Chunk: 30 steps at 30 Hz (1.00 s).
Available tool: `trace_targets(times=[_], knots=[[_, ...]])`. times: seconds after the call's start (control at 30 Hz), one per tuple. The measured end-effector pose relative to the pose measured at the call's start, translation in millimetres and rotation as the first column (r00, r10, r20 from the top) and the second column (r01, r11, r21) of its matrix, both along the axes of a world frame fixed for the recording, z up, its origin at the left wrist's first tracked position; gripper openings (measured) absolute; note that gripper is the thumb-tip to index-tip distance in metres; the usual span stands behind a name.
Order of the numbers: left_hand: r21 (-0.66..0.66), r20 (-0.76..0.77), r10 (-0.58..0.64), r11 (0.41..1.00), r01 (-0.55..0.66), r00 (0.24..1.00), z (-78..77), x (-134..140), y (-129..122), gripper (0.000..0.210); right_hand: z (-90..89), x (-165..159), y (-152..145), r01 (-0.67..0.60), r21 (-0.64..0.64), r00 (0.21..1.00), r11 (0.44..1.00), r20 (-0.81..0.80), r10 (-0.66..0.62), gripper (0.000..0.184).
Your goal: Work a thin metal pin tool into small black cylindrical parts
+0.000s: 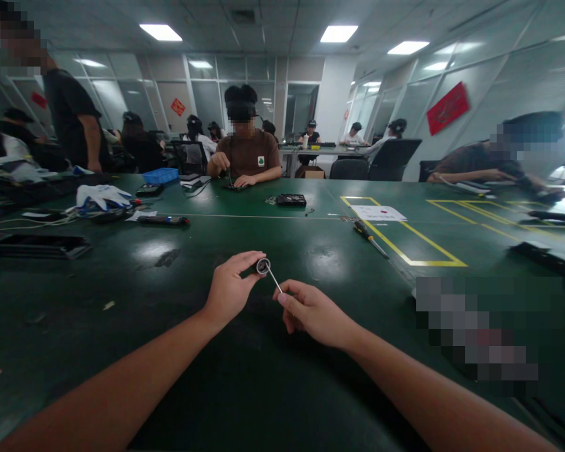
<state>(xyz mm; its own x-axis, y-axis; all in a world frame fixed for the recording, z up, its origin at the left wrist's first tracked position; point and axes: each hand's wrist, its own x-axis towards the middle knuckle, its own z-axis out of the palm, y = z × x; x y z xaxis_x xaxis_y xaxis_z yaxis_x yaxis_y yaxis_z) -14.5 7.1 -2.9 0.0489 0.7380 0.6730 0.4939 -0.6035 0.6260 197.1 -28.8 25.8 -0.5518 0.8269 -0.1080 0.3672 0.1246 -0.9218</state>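
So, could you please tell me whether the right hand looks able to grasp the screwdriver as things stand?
Probably not yet: the right hand is pinching a thin rod, though nothing seems to block its way to the screwdriver.

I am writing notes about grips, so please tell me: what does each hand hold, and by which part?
The left hand holds a small round part by its outer edge; the right hand pinches a thin rod toward its nearer end.

With my left grip (228, 289) I am holding a small ring-rimmed part (263, 267) above the green table (245, 389); my right grip (313, 314) is holding a thin rod (274, 278) at its opening.
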Motion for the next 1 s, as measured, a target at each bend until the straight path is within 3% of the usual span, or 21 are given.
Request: trace_targets(times=[0.37,0.57,0.83,1.0], knots=[[0.020,-0.028,-0.018,1.000,0.019,0.999,-1.1,0.5,0.1,0.031,1.1,-3.9,-0.7,-0.017,-0.090,1.000,0.996,-0.008,0.017,0.022],[-0.009,-0.021,-0.041,0.999,0.041,0.999,-3.4,0.7,0.7,0.032,-0.1,-4.8,-0.5,-0.032,-0.184,0.993,0.982,-0.119,0.010,0.022],[0.002,-0.031,-0.048,0.999,0.048,0.998,-2.0,3.1,-0.1,0.030,1.2,-2.5,-1.0,-0.108,-0.463,0.916,0.879,-0.391,-0.093,0.025],[-0.031,0.015,-0.049,0.998,0.049,0.999,-2.4,3.5,0.8,0.032,-6.1,-5.8,-0.7,-0.116,-0.380,0.915,0.918,-0.401,-0.051,0.024]])
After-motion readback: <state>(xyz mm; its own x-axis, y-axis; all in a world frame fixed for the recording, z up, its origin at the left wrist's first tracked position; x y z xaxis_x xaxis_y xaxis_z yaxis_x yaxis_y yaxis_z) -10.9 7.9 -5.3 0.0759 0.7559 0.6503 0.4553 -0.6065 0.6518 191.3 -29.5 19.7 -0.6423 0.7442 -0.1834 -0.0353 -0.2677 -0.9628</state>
